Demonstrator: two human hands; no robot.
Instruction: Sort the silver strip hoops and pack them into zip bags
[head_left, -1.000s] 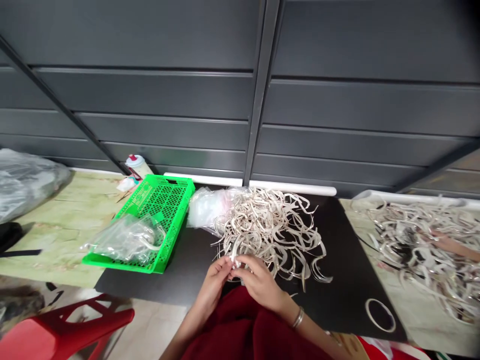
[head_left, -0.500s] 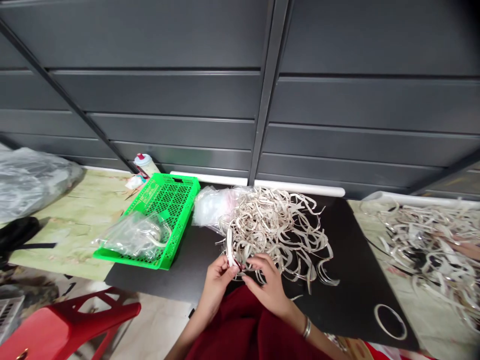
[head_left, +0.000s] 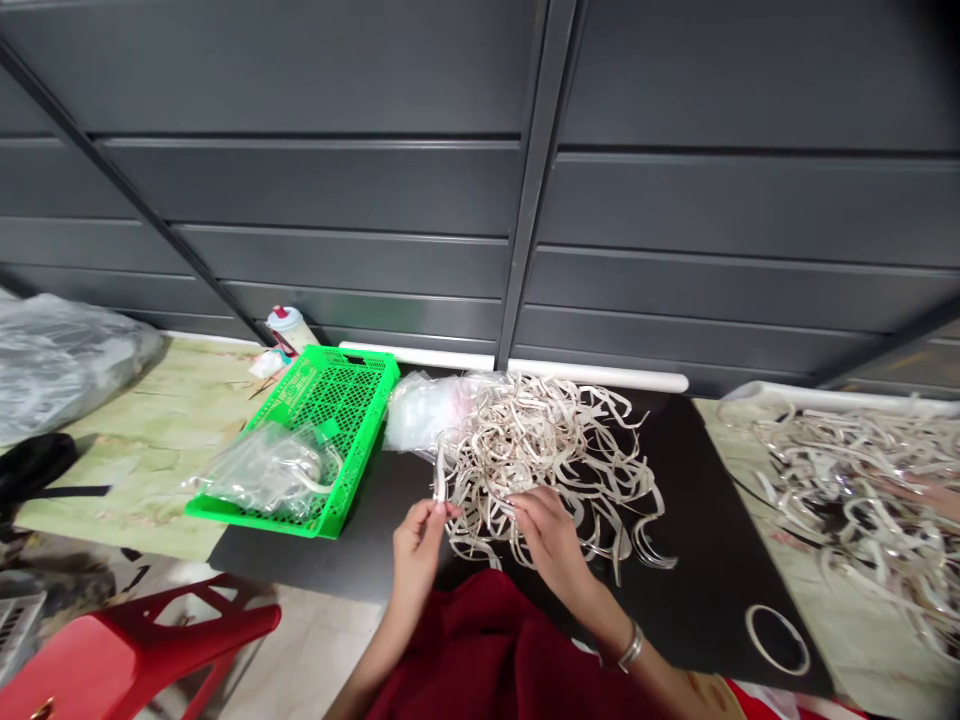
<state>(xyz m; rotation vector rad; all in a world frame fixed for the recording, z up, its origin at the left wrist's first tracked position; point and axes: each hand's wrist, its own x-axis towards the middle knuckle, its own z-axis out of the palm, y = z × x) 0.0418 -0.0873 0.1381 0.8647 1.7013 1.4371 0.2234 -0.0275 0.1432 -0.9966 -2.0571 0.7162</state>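
My left hand [head_left: 418,540] is closed in a pinch on a white strip [head_left: 441,472], which stands up from between thumb and forefinger at the left edge of the pile. My right hand [head_left: 549,535] reaches over the front of the tangled pile of white strips [head_left: 540,430]. Its thumb and fingertips are brought together on a strip there, partly hidden among the others. The strips are narrow, curled and whitish, with brownish edges. They lie on a black mat [head_left: 697,540] in front of me.
Left of the pile stands a green plastic crate [head_left: 364,440] with a clear bag [head_left: 270,470] in it. Clear plastic bags [head_left: 424,410] lie beside the pile. A white ring [head_left: 777,640] lies at right, near another heap of strips [head_left: 885,500]. A red stool [head_left: 82,660] stands lower left.
My hands have moved apart. The left hand has shifted left with the white strip, and the right hand has moved slightly forward onto the pile.
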